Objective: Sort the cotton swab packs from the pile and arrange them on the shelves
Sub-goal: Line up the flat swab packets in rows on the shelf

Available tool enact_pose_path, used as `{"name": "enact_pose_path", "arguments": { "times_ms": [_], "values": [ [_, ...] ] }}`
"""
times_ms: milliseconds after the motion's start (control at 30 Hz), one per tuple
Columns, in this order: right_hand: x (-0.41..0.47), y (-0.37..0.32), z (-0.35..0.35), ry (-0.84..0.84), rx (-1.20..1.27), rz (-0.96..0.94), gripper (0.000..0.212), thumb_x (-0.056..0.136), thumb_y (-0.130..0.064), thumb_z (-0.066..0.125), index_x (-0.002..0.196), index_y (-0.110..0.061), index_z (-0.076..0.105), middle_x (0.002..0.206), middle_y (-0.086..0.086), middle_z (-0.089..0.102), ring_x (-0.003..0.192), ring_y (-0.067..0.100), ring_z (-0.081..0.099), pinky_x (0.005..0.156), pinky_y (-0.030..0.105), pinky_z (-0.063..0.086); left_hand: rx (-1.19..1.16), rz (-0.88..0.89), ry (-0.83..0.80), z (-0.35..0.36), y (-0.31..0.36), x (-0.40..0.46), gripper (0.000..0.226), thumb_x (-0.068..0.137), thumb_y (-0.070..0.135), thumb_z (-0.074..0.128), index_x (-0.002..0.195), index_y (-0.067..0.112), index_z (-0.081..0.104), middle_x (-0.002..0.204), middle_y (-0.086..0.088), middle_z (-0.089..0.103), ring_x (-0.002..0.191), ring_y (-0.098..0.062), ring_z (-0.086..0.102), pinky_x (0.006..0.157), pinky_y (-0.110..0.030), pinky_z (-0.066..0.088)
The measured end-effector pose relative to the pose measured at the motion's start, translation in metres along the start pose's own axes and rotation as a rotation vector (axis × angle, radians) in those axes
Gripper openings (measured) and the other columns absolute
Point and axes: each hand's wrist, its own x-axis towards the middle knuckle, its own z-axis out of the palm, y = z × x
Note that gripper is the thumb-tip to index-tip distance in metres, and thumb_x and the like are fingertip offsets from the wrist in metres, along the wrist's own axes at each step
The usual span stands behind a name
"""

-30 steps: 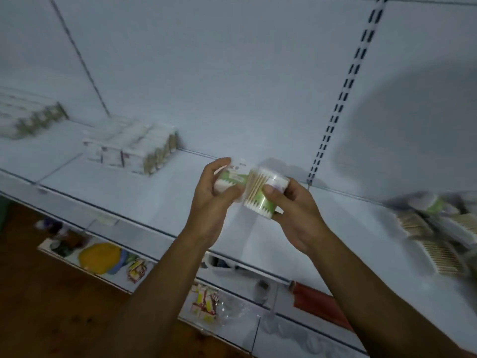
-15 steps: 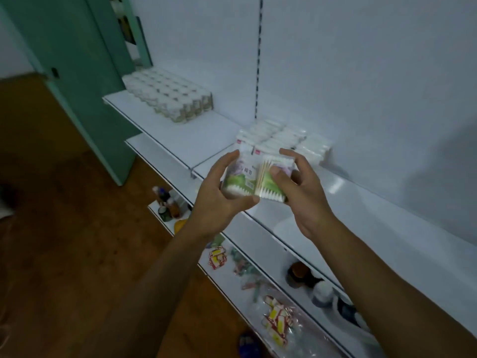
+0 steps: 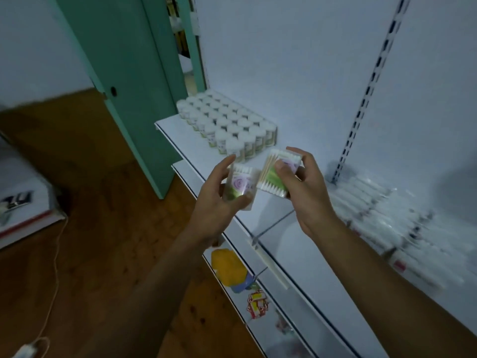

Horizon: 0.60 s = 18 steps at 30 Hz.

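Head view shows each hand clamped on one swab pack, left hand (image 3: pixel 216 200) on the purple-label pack (image 3: pixel 238 186), right hand (image 3: pixel 303 184) on the green-label pack (image 3: pixel 275 174), above the shelf (image 3: pixel 258 215); loose fingertip grips risk a drop.

The two packs, pressed side by side half a second earlier, came apart: the left hand (image 3: pixel 216 202) drew the purple pack (image 3: pixel 238 188) lower, and the right hand (image 3: pixel 303 189) lifted the green pack (image 3: pixel 276 177). The view swung left, bringing the round tubs (image 3: pixel 229 125) closer.
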Motion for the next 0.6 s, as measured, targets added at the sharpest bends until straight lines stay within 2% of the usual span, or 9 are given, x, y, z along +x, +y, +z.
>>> {"name": "enact_pose_path", "arguments": {
  "times_ms": [200, 367, 467, 533, 600],
  "values": [
    [0.063, 0.013, 0.018, 0.063, -0.056, -0.013, 0.028, 0.097, -0.013, 0.058, 0.111, -0.037, 0.058, 0.115, -0.005, 0.067, 0.102, 0.016, 0.066, 0.074, 0.030, 0.054, -0.023, -0.035, -0.077, -0.018, -0.028, 0.076, 0.075, 0.076, -0.003, 0.079, 0.139, 0.024, 0.047, 0.128, -0.001, 0.058, 0.100, -0.016, 0.066, 0.075, -0.025, 0.058],
    [0.110, 0.033, 0.029, 0.228, -0.091, 0.008, 0.027, 0.096, -0.019, 0.061, 0.115, -0.037, 0.057, 0.120, -0.002, 0.065, 0.105, 0.018, 0.065, 0.091, 0.047, 0.056, -0.058, -0.048, -0.217, -0.031, -0.057, 0.149, 0.068, 0.074, -0.003, 0.081, 0.125, 0.029, 0.051, 0.125, -0.005, 0.058, 0.095, -0.020, 0.068, 0.073, -0.031, 0.059],
    [0.139, 0.032, 0.037, 0.394, -0.065, -0.018, 0.030, 0.093, -0.020, 0.066, 0.120, -0.030, 0.055, 0.121, 0.002, 0.065, 0.106, 0.021, 0.066, 0.092, 0.052, 0.055, -0.078, -0.023, -0.306, -0.038, -0.056, 0.195, 0.065, 0.076, -0.003, 0.080, 0.123, 0.028, 0.049, 0.123, 0.001, 0.057, 0.091, -0.017, 0.069, 0.071, -0.029, 0.058],
    [0.154, 0.027, 0.040, 0.499, -0.045, -0.040, 0.038, 0.092, -0.019, 0.068, 0.125, -0.025, 0.051, 0.119, 0.000, 0.064, 0.104, 0.019, 0.067, 0.090, 0.049, 0.057, -0.083, 0.000, -0.369, -0.040, -0.051, 0.221, 0.062, 0.077, -0.003, 0.078, 0.121, 0.028, 0.048, 0.118, 0.006, 0.058, 0.092, -0.014, 0.068, 0.069, -0.025, 0.056],
    [0.162, 0.025, 0.041, 0.574, -0.045, -0.078, 0.045, 0.090, -0.018, 0.070, 0.128, -0.025, 0.046, 0.116, -0.005, 0.062, 0.100, 0.010, 0.067, 0.084, 0.036, 0.059, -0.071, 0.037, -0.419, -0.038, -0.048, 0.243, 0.061, 0.076, -0.004, 0.078, 0.116, 0.031, 0.048, 0.115, 0.010, 0.059, 0.095, -0.011, 0.067, 0.073, -0.025, 0.058]
  ]
}}
